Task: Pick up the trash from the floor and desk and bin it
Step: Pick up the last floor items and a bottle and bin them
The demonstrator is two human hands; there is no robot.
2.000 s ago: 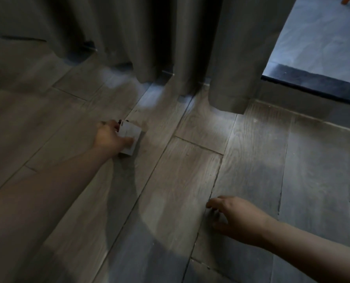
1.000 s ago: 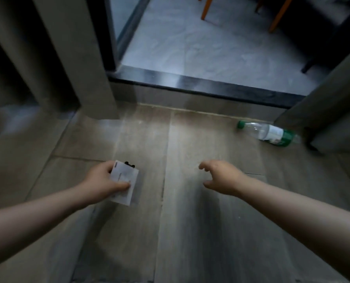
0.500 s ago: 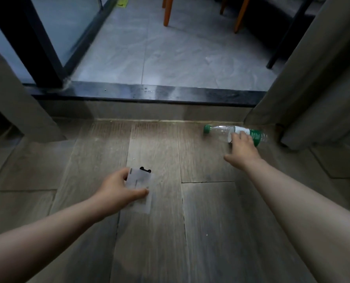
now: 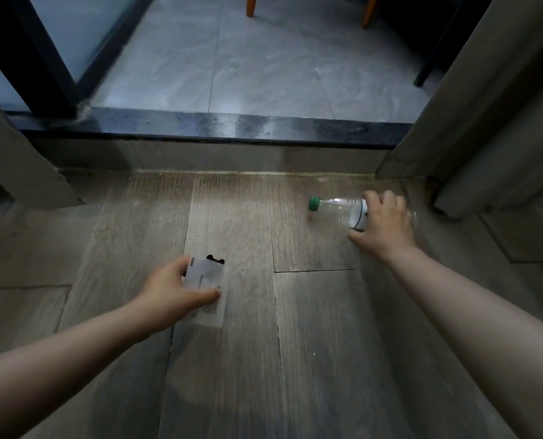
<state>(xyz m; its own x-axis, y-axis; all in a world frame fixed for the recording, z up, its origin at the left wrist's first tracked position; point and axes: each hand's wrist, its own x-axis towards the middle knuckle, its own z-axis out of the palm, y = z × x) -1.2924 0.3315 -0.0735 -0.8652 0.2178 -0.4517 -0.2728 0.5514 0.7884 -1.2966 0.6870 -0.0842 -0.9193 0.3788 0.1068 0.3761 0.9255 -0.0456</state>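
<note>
a clear plastic bottle (image 4: 340, 209) with a green cap (image 4: 314, 203) is held by the right hand (image 4: 385, 224) close to the far edge of the wooden floor (image 4: 232, 375), just beside the foot of the right curtain (image 4: 501, 122). that hand's grip is clamped over the labelled middle of the bottle, with fingers curled across its top and the cap pointed left. whether the bottle is resting on the floor or is raised off it cannot be told.

a flat white packet (image 4: 208, 280), with a small black piece at its far end, is pinched by the left hand (image 4: 175, 293) over the middle boards of the floor. the thumb is laid across its near part, so this grip is clamped on the packet.

the floor's far edge is bounded by a dark sill (image 4: 232, 126), with grey tiles (image 4: 264, 64) and orange chair legs (image 4: 250, 6) beyond it. a left curtain (image 4: 17, 160) is hung at the far left corner.
</note>
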